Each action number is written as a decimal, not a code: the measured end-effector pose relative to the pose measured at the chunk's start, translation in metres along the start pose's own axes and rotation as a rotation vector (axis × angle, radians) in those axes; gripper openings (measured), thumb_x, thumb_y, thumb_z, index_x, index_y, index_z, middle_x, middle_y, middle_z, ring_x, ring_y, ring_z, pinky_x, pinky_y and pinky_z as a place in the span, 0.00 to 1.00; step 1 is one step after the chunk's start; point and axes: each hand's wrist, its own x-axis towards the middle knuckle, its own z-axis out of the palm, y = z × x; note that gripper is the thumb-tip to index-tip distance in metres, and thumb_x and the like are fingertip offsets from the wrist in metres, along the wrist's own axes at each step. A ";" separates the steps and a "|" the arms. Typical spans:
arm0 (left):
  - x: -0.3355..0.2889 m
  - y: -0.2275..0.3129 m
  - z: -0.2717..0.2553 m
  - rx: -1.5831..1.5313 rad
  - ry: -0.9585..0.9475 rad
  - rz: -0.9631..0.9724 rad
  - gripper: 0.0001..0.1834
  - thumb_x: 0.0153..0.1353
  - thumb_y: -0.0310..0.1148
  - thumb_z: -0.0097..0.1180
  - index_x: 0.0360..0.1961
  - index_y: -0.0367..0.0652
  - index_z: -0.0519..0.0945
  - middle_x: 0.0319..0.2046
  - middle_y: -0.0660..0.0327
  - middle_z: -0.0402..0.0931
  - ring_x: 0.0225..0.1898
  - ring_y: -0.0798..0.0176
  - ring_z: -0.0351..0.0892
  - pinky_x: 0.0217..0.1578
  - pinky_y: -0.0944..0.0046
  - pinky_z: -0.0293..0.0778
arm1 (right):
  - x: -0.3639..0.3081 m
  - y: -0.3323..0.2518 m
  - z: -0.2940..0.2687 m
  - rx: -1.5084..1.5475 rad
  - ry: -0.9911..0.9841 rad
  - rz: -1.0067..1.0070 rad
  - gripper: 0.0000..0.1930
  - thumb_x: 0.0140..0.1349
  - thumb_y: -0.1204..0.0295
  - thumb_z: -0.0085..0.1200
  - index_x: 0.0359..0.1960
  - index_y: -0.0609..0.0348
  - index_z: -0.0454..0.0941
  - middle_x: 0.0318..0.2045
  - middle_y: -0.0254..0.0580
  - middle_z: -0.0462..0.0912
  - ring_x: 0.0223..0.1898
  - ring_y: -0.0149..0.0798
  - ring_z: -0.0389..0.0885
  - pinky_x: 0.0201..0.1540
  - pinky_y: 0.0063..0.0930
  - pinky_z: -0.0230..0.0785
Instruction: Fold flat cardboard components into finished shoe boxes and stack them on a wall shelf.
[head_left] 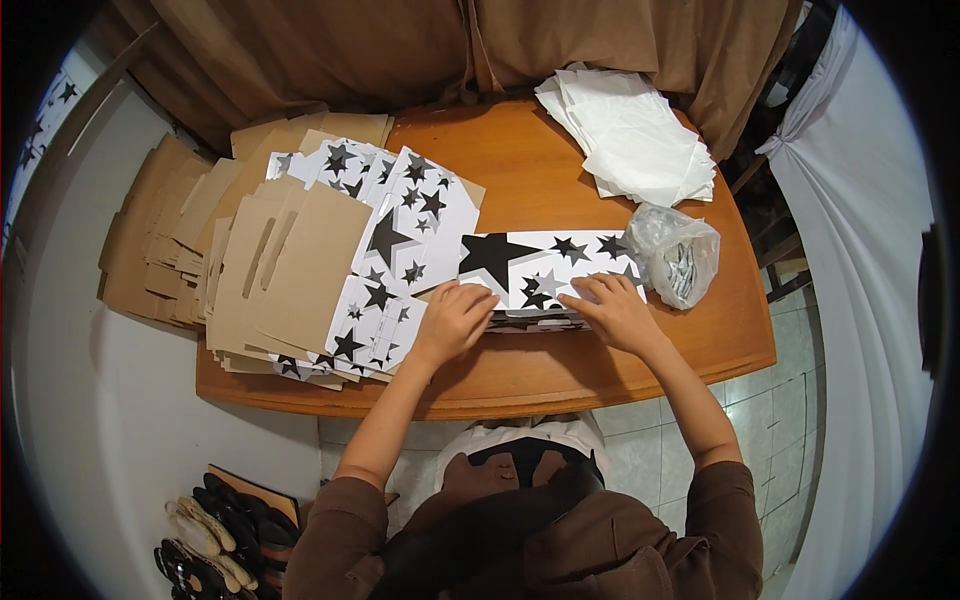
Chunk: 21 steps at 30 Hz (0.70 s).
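A white cardboard box (585,258) printed with black and grey stars lies on the wooden table in front of me, its flat top facing up. My left hand (458,318) is closed on its near left corner, fingers bent over the top edge. My right hand (612,312) grips the same near edge farther right, fingertips on the printed top. The front side of the box shows only as a dark, narrow strip between the hands. What the thumbs touch underneath is partly hidden.
Flat star-printed cardboard pieces (400,240) and brown cardboard sheets (310,270) pile up at the left of the table (470,150). White paper sheets (640,140) lie at the back right. A clear plastic bag (690,255) with small greyish contents touches the box's right end. Shoes (215,535) stand lower left.
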 end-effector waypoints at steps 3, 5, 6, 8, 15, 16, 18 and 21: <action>0.001 0.006 0.008 0.014 -0.045 0.020 0.15 0.51 0.28 0.58 0.43 0.47 0.78 0.42 0.62 0.75 0.46 0.61 0.74 0.50 0.56 0.66 | -0.003 0.001 0.006 -0.005 0.010 -0.008 0.23 0.52 0.74 0.55 0.52 0.41 0.75 0.49 0.37 0.74 0.51 0.43 0.70 0.53 0.38 0.60; 0.003 0.009 0.012 -0.023 -0.062 0.038 0.15 0.51 0.26 0.57 0.43 0.47 0.78 0.41 0.62 0.76 0.46 0.60 0.74 0.50 0.55 0.66 | -0.004 0.001 0.009 0.002 0.007 -0.004 0.23 0.52 0.74 0.55 0.51 0.40 0.75 0.50 0.37 0.74 0.51 0.43 0.70 0.53 0.38 0.60; 0.004 0.009 0.015 -0.028 -0.053 0.049 0.15 0.51 0.24 0.56 0.42 0.45 0.78 0.42 0.61 0.76 0.45 0.59 0.75 0.49 0.57 0.67 | -0.005 0.001 0.011 0.018 0.014 0.005 0.23 0.51 0.75 0.55 0.51 0.39 0.75 0.50 0.37 0.74 0.51 0.43 0.70 0.53 0.38 0.60; 0.003 0.008 0.018 -0.042 -0.049 0.038 0.16 0.51 0.23 0.55 0.42 0.45 0.78 0.42 0.60 0.76 0.45 0.58 0.75 0.48 0.57 0.68 | -0.005 0.001 0.012 0.033 0.022 0.016 0.23 0.51 0.75 0.55 0.51 0.39 0.76 0.50 0.37 0.74 0.51 0.43 0.70 0.53 0.38 0.59; 0.000 0.007 0.023 -0.087 -0.039 0.018 0.17 0.49 0.21 0.55 0.42 0.42 0.78 0.41 0.59 0.76 0.44 0.56 0.75 0.45 0.57 0.69 | -0.011 0.003 0.020 0.103 0.025 0.024 0.23 0.51 0.75 0.55 0.51 0.40 0.76 0.50 0.39 0.73 0.51 0.43 0.69 0.52 0.38 0.58; 0.000 0.006 0.024 -0.087 -0.039 0.016 0.17 0.49 0.21 0.55 0.42 0.42 0.78 0.41 0.59 0.76 0.44 0.56 0.75 0.45 0.57 0.69 | -0.012 0.002 0.020 0.105 0.033 0.026 0.22 0.51 0.75 0.55 0.50 0.43 0.76 0.50 0.40 0.73 0.51 0.43 0.69 0.52 0.38 0.58; 0.000 0.006 0.024 -0.075 -0.035 0.025 0.16 0.48 0.23 0.56 0.42 0.41 0.78 0.41 0.58 0.75 0.44 0.56 0.75 0.45 0.57 0.69 | -0.012 0.001 0.020 0.120 0.047 0.038 0.20 0.50 0.75 0.56 0.48 0.47 0.76 0.49 0.41 0.73 0.51 0.44 0.69 0.52 0.38 0.58; 0.000 0.010 0.025 -0.095 -0.024 0.021 0.16 0.48 0.25 0.58 0.41 0.41 0.78 0.41 0.58 0.75 0.44 0.56 0.75 0.45 0.57 0.69 | -0.015 -0.004 0.023 0.142 0.090 0.074 0.16 0.49 0.73 0.58 0.42 0.54 0.75 0.47 0.41 0.74 0.50 0.44 0.70 0.52 0.38 0.59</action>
